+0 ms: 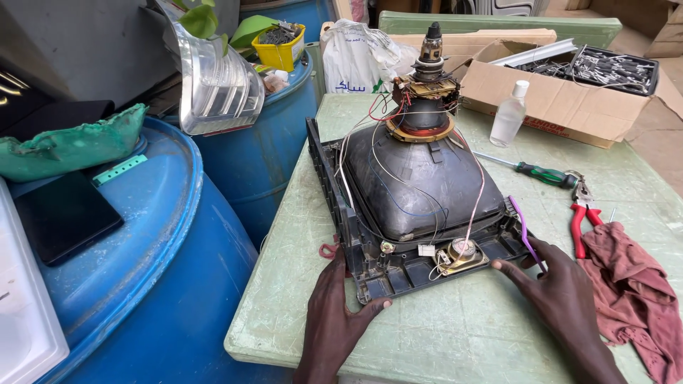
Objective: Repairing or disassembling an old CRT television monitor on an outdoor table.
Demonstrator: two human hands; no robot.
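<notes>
Picture tube [425,186], stripped from an old television, lies face down in its dark plastic front frame [370,263] at the middle of a pale green table [441,334]. Neck with copper yoke and small circuit board [427,89] points upward. Loose red, white and blue wires [398,142] trail over the glass cone. Small round speaker [462,252] is fixed in the near edge of the frame.

Left hand [334,313]: open, fingers spread flat on the table, thumb touching the near left corner of the frame; holds nothing. Right hand [562,295]: open, fingertips at the near right corner of the frame, beside a purple brush [523,227]; whether it grips the brush cannot be told.

Right of the tube: green-handled screwdriver [544,174], red-handled pliers [580,213], dark red rag [633,291]. Behind it: clear bottle [509,114], cardboard box of metal parts [569,92]. Left of it: blue barrels [171,270].

Risks, as judged: a tilt or slide of the frame could knock the exposed neck, which looks fragile, and crack the glass. Loose wires could snag fingers. The frame sits near the table's left edge; a push that way could drop it.
</notes>
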